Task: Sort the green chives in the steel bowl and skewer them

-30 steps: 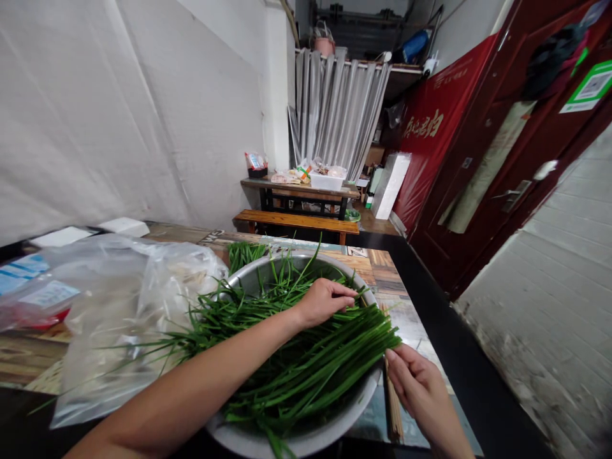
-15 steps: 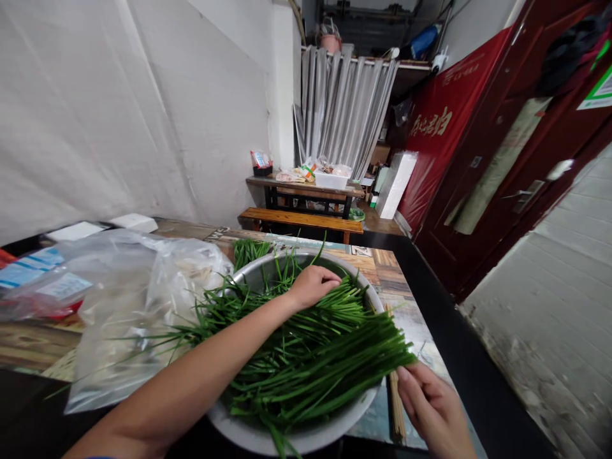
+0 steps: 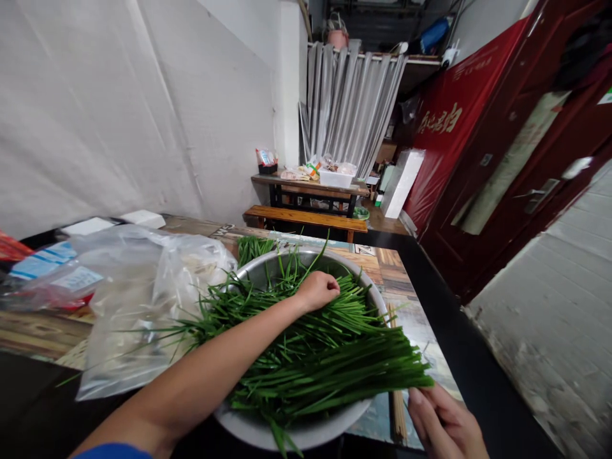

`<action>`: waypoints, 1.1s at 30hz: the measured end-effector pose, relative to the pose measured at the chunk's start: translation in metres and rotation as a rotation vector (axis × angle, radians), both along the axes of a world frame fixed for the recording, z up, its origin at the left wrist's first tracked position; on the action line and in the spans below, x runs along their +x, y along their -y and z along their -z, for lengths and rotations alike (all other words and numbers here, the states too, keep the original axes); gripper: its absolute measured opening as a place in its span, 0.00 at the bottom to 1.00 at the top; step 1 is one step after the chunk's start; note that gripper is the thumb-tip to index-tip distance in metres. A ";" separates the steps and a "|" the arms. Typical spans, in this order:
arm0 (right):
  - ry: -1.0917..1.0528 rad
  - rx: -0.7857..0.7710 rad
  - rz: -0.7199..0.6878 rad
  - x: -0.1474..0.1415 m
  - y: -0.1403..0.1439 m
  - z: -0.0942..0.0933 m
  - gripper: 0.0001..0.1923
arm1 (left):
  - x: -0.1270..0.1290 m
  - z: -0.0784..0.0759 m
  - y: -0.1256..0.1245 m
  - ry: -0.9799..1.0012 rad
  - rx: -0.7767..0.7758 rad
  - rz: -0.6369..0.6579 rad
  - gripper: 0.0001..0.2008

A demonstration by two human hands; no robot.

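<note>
A wide metal basin holds a large heap of garlic chives, cut stems pointing right and leafy tips left. My left hand is over the far part of the heap, fingers curled together; whatever is between its fingertips is hidden. At the basin's right side my right hand pinches the stem ends of the near chives between thumb and fingers. These stems stick out past the rim. Beside that hand, thin wooden skewers lie on the table, partly under the overhanging chives.
More chives lie behind the basin. A clear plastic bag spreads over the table at left, near white boxes. Farther back stand a wooden bench and a table with a white tub. A dark red door is at right.
My right hand has shifted slightly right and down, and the near chive stems reach farther past the rim with it. My left hand stays over the heap, fingers more curled. The view has shifted slightly.
</note>
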State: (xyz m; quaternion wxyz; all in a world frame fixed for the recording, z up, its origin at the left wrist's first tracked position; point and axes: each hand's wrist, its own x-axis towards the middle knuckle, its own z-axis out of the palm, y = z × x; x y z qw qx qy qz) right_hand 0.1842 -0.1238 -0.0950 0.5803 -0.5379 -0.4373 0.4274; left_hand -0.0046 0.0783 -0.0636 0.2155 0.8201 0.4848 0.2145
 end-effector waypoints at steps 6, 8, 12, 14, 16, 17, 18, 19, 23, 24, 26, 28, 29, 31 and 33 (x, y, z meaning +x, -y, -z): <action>-0.101 -0.108 -0.134 0.005 -0.015 -0.011 0.16 | 0.011 -0.023 0.022 0.544 -0.432 0.142 0.12; -0.087 -0.121 -0.176 0.007 -0.020 -0.015 0.16 | 0.016 -0.028 0.030 0.568 -0.480 0.180 0.15; -0.042 -0.099 -0.197 0.007 -0.024 -0.019 0.16 | 0.022 -0.036 0.042 0.549 -0.454 0.186 0.17; -0.037 -0.088 -0.210 0.007 -0.024 -0.019 0.16 | 0.023 -0.038 0.044 0.557 -0.458 0.185 0.17; -0.042 -0.079 -0.216 0.007 -0.024 -0.018 0.15 | 0.023 -0.039 0.045 0.568 -0.474 0.188 0.16; -0.042 -0.076 -0.218 0.007 -0.024 -0.018 0.15 | 0.023 -0.039 0.045 0.571 -0.480 0.189 0.16; -0.040 -0.074 -0.218 0.007 -0.024 -0.018 0.15 | 0.023 -0.039 0.045 0.574 -0.485 0.187 0.16; -0.035 -0.071 -0.218 0.007 -0.025 -0.018 0.15 | 0.023 -0.039 0.045 0.578 -0.487 0.185 0.16; -0.025 -0.075 -0.212 0.007 -0.026 -0.018 0.17 | 0.024 -0.039 0.046 0.593 -0.482 0.178 0.16; -0.025 -0.081 -0.213 0.007 -0.026 -0.017 0.17 | 0.024 -0.039 0.046 0.590 -0.483 0.180 0.16; -0.021 -0.087 -0.214 0.007 -0.027 -0.015 0.17 | 0.023 -0.039 0.047 0.588 -0.489 0.186 0.16; -0.019 -0.086 -0.217 0.008 -0.028 -0.013 0.17 | 0.023 -0.039 0.047 0.597 -0.496 0.189 0.17; -0.021 -0.084 -0.218 0.009 -0.028 -0.011 0.16 | 0.023 -0.039 0.047 0.601 -0.498 0.187 0.17; -0.033 -0.085 -0.223 0.009 -0.028 -0.009 0.16 | 0.023 -0.039 0.047 0.604 -0.500 0.184 0.17; -0.050 -0.085 -0.227 0.009 -0.029 -0.009 0.16 | 0.023 -0.039 0.047 0.604 -0.497 0.192 0.17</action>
